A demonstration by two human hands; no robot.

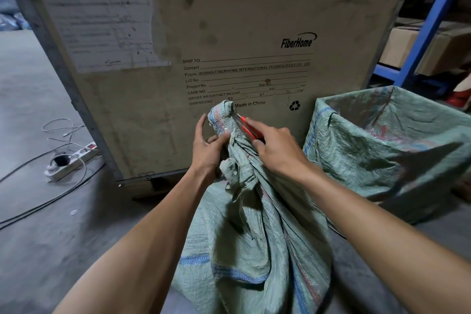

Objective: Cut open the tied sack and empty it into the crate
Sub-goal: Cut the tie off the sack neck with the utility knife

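Observation:
A green woven sack (254, 237) with blue stripes stands on the floor in front of me, its neck twisted and tied into a knot (224, 116). My left hand (209, 145) grips the neck just below the knot. My right hand (274, 148) holds a red-handled cutter (246, 126), whose blade touches the sack's neck at the knot. Behind the sack rises the tall plywood crate (216, 20) printed with "FiberHome"; its top is out of view.
An open green woven sack (382, 155) lining a box stands at the right. Blue metal shelving (428, 25) with cardboard boxes is behind it. A white power strip (68, 160) and cables lie on the concrete floor at the left.

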